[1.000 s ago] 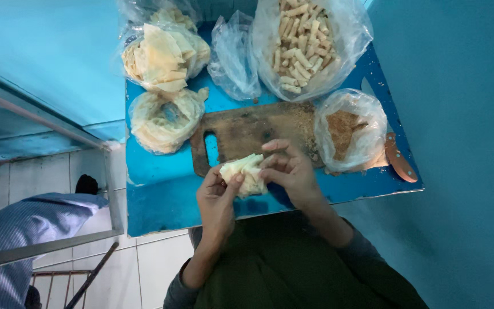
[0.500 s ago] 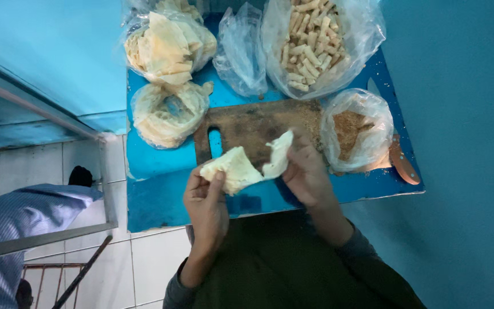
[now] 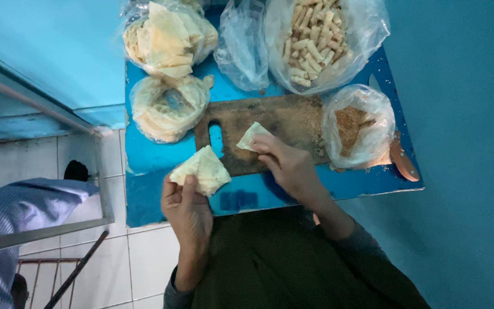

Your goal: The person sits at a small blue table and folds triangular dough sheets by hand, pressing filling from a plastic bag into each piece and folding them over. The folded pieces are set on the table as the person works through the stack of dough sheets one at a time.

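The far bags of folded wrappers [image 3: 167, 34] and rolled sticks [image 3: 315, 40] run past the top edge. The knife [image 3: 402, 162] lies mostly hidden behind the crumb bag [image 3: 357, 127]

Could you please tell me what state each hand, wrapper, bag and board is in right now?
left hand: grip shut on wrapper stack
right hand: pinching single wrapper flat on cutting board
bag of rolls: open, full
bag of crumbs: open, partly filled
empty bag: crumpled
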`<state>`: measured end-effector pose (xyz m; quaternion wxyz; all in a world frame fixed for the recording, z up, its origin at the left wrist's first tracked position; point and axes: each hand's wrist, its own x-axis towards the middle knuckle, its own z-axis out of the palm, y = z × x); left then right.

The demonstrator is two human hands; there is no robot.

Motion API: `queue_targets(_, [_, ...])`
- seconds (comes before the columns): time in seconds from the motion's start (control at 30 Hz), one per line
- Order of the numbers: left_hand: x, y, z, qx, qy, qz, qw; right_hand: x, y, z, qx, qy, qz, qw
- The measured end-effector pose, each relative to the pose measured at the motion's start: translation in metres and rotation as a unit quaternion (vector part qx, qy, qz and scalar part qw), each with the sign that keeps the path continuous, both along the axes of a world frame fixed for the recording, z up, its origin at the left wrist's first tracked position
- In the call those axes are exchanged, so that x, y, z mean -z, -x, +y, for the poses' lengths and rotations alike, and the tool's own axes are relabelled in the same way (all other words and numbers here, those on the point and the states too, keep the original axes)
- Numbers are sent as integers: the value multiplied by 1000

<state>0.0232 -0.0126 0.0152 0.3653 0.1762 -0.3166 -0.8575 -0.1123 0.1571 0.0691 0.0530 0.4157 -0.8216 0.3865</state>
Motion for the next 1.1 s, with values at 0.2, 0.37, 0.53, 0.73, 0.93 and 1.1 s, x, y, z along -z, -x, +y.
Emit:
queue_targets(0.2, [3,3,5,36,6,7,999,-1,7,8,6,23,-97,995])
queue_targets(0.37, [8,9,19,47,21,-47,998,-3,-15,6,-63,158,-152,974])
queue_targets(0.53, [13,10,24,59,84,-72,992,12,-28,-9,-84,122,-82,986])
queue_targets(0.73, [11,11,22,66,123,-117,983,29,-13,-7,-82,219,-388,892])
queue_targets(0.93, [8,13,28,73,169,-84,979,23,-27,-1,-39,147,-210,966])
queue_targets(1.1, [6,11,30,56,200,-105,973,17,-26,-1,-68,210,-295,930])
